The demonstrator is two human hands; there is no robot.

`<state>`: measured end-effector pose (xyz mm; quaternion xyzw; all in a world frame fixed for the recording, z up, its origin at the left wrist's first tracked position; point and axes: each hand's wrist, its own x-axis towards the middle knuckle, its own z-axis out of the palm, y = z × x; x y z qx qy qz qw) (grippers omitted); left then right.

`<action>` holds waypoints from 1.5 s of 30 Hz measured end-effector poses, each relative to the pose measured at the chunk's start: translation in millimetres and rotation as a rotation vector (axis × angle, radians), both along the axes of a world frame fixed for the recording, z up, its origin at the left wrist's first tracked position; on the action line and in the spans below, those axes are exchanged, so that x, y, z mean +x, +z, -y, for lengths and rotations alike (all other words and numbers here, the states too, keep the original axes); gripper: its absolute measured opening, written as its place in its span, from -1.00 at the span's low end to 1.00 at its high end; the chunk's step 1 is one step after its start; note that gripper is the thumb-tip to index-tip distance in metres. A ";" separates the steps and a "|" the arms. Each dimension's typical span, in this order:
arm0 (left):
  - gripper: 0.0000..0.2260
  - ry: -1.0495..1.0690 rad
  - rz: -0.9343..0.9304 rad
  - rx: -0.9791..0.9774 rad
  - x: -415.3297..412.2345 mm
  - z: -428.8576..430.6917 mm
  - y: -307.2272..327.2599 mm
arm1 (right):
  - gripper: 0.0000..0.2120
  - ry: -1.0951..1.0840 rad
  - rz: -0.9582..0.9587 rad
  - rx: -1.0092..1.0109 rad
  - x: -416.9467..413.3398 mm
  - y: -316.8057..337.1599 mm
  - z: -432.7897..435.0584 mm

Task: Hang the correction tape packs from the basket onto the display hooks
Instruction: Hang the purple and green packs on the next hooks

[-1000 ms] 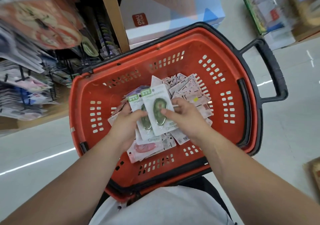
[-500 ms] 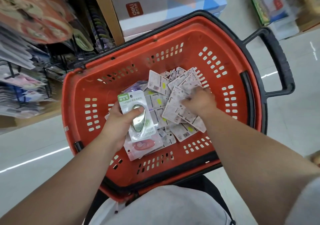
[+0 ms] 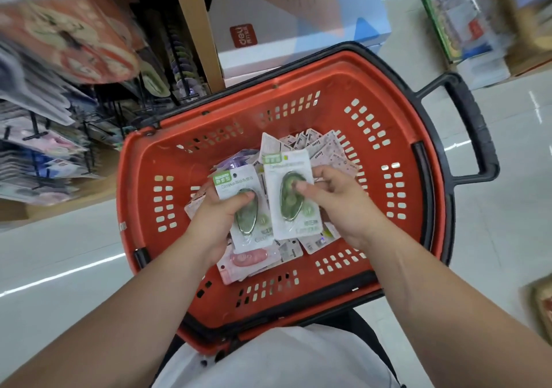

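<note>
Two bare forearms reached down over a pale, glossy floor (image 3: 59, 253) into a large orange basket (image 3: 133, 184), which had a black rim and a black handle (image 3: 478, 124) sticking out at its right side. The basket sat just in front of the person's white shirt (image 3: 283, 357). To the left of the basket stood a display rack whose black hooks (image 3: 182, 59) carried blurred hanging goods. A wooden post (image 3: 197, 29) rose beside them. Behind the post lay a white and blue box (image 3: 283, 29) with a red logo.

In the bottom of the basket lay a loose pile of carded packs (image 3: 325, 148), mostly pale, with their printed backs showing. The left hand (image 3: 218, 223) was curled round a green correction tape pack (image 3: 236, 186), thumb pressed across the blister, the card's green header pointing away from the person. The right hand (image 3: 337, 205) pinched a second green correction tape pack (image 3: 286, 166) the same way, thumb on the front of its blister and fingers behind the card. Both packs were held just above the pile, side by side. I could not tell whether their edges touched. Below the left hand's pack a pink pack (image 3: 251, 259) lay face up, close to the basket's near wall.
</note>
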<state>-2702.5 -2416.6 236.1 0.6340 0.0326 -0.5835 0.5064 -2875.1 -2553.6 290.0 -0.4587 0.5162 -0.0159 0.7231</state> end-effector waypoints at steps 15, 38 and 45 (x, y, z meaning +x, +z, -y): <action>-0.43 0.041 0.018 0.020 -0.7 -12.2 -16.5 | -0.44 0.328 -0.641 -0.413 2.5 -74.1 8.7; -0.50 0.131 -0.044 -0.019 7.3 -23.7 7.7 | -0.74 0.129 0.057 -0.057 22.3 -10.9 -27.3; -0.44 0.041 -0.101 -0.074 2.5 -23.0 0.7 | -0.81 0.162 0.010 -0.190 41.3 -23.1 -49.7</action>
